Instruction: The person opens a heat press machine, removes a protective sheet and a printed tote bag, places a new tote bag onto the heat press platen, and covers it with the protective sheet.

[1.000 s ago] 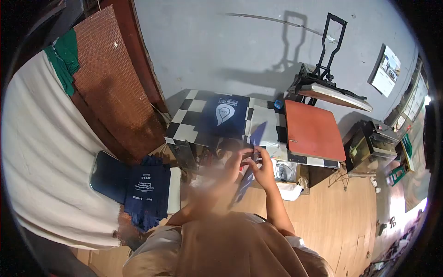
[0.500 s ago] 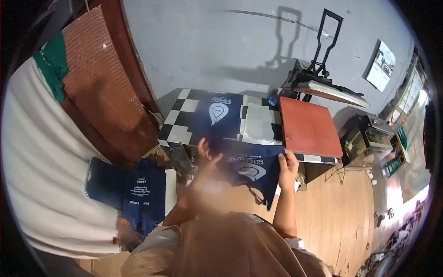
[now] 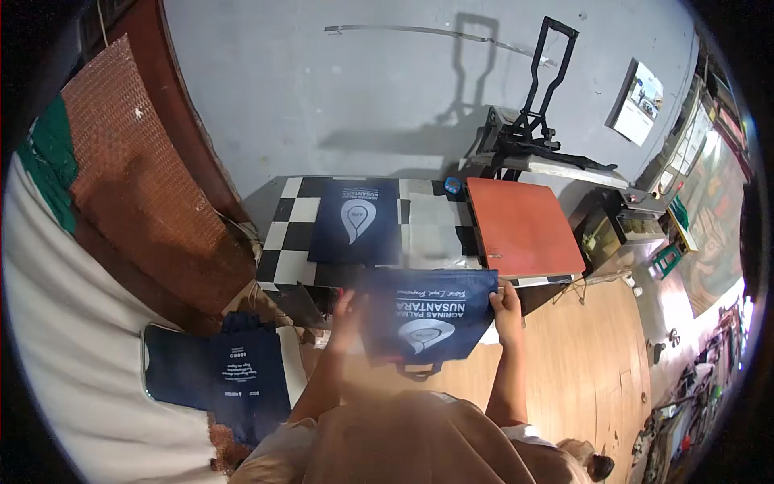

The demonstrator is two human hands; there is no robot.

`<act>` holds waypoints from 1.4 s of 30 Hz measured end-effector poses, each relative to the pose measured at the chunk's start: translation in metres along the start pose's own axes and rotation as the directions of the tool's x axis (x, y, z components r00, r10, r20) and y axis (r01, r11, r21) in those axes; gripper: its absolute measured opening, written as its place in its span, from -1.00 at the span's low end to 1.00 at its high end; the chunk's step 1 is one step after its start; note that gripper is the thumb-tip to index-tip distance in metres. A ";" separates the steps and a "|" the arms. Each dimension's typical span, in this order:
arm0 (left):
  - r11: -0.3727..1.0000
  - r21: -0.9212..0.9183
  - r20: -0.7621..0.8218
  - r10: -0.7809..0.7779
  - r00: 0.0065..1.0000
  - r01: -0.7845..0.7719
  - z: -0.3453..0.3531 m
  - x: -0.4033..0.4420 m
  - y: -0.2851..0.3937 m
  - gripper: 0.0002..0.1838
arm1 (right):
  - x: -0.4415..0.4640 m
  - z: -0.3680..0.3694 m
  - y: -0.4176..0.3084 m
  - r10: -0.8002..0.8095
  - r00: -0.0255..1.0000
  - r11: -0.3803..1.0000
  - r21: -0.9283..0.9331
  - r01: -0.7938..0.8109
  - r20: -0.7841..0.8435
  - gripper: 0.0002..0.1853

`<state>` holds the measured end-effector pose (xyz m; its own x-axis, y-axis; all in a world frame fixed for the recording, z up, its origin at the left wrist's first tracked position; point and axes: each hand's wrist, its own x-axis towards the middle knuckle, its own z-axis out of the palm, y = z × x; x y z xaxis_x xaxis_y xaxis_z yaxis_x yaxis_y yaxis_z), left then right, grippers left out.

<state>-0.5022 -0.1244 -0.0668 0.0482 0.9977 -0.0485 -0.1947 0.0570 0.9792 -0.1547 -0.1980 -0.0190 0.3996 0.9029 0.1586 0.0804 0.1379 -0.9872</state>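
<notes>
A dark blue tote bag [image 3: 379, 310] with white print hangs stretched between my two hands, its lettering upside down and its handle pointing down toward me. My right hand [image 3: 506, 313] pinches the bag's upper right corner. At the opposite edge, my left hand [image 3: 347, 313] is closed on the cloth, its fingers partly blurred. Just beyond, another blue bag [image 3: 326, 222] with the same white logo lies flat on a black-and-white checkered table [image 3: 278, 234]. Beside that bag is a pale translucent sheet [image 3: 427, 226].
An orange-red board [image 3: 524, 226] rests on the table's right side, near a small blue object [image 3: 453, 185]. Behind stands a press-like device with a black handle [image 3: 532, 113]. Several blue bags [image 3: 250, 371] lie on a chair at lower left, next to a cream cloth [image 3: 72, 323].
The bag in my hands has been spread flatter, so its print shows fully. My left hand has come to its left edge. The camera view has shifted slightly.
</notes>
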 end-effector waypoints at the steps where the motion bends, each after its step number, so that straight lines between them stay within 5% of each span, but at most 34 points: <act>1: 1.000 0.002 0.005 -0.005 1.000 0.005 -0.002 0.007 -0.008 -0.68 | -0.002 0.008 -0.016 0.005 1.000 1.000 -0.001 -0.005 -0.006 -0.66; 3: 0.993 -0.045 -0.235 0.098 0.967 -0.112 -0.001 0.019 -0.019 -0.64 | -0.008 0.021 -0.049 0.156 0.982 0.880 0.435 -0.189 0.110 -0.65; 4: 0.993 -0.044 -0.227 0.094 0.969 -0.107 0.000 0.021 -0.019 -0.64 | -0.011 0.028 -0.058 0.166 0.985 0.858 0.483 -0.172 0.057 -0.69; 5: 0.996 -0.045 -0.213 0.072 0.974 -0.083 0.000 0.022 -0.018 -0.58 | -0.009 0.020 -0.045 0.167 0.985 0.860 0.482 -0.170 0.048 -0.69; 7: 0.998 -0.046 -0.185 0.031 0.982 -0.041 0.011 0.020 0.004 -0.44 | -0.005 -0.002 -0.009 0.155 0.981 0.987 0.014 -0.158 0.117 -0.76; 15: 0.998 0.060 -0.169 -0.004 0.986 0.015 0.085 0.026 -0.031 -0.43 | 0.000 -0.065 0.011 0.186 0.979 0.967 0.194 -0.167 -0.085 -0.82; 17: 0.958 0.178 -0.117 0.249 0.961 -0.227 0.109 0.034 -0.056 -0.49 | 0.012 -0.102 0.023 0.168 0.982 0.967 0.208 -0.147 -0.084 -0.87; 20: 0.960 0.229 -0.017 0.169 0.985 -0.161 0.154 0.029 -0.054 -0.56 | 0.030 -0.158 0.038 0.158 0.984 0.982 0.121 -0.147 -0.087 -0.89; 25: 0.973 0.035 -0.069 0.229 0.971 -0.228 0.255 0.015 -0.051 -0.83 | 0.065 -0.246 0.038 0.150 0.985 0.982 0.125 -0.139 -0.081 -0.92; 27: 0.994 0.006 -0.087 0.111 0.990 -0.111 0.289 0.007 -0.051 -0.84 | 0.078 -0.278 0.044 0.174 0.982 0.982 0.089 -0.167 -0.077 -0.93; 33: 0.993 0.040 -0.156 0.119 0.981 -0.114 0.350 0.014 -0.081 -0.81 | 0.113 -0.345 0.067 0.028 0.996 0.992 -0.122 -0.039 -0.089 -0.89; 36: 0.771 0.509 -0.124 0.506 0.854 -0.383 0.359 0.021 -0.085 -0.81 | 0.127 -0.355 0.064 -0.076 0.992 0.963 -0.267 0.047 -0.101 -0.89; 37: 0.770 0.516 -0.127 0.503 0.855 -0.376 0.362 0.022 -0.084 -0.81 | 0.133 -0.356 0.063 -0.169 0.980 0.927 -0.355 0.121 -0.109 -0.89; 39: 0.554 0.692 -0.019 0.654 0.756 -0.462 0.367 0.026 -0.080 -0.83 | 0.145 -0.359 0.065 -0.117 0.986 0.910 -0.412 0.057 -0.122 -0.88; 41: 0.562 0.671 0.009 0.646 0.763 -0.484 0.363 0.042 -0.088 -0.83 | 0.155 -0.359 0.078 -0.374 0.920 0.649 -0.741 0.170 -0.116 -0.86; 42: 0.529 0.723 0.019 0.627 0.778 -0.444 0.364 0.047 -0.087 -0.83 | 0.159 -0.357 0.082 -0.371 0.921 0.654 -0.738 0.168 -0.119 -0.86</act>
<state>-0.1266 -0.0964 -0.0830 -0.0660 0.8116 0.5804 0.5834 -0.4405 0.6823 0.2414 -0.1885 -0.0684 0.4468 0.7321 0.5143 0.7933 -0.0584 -0.6061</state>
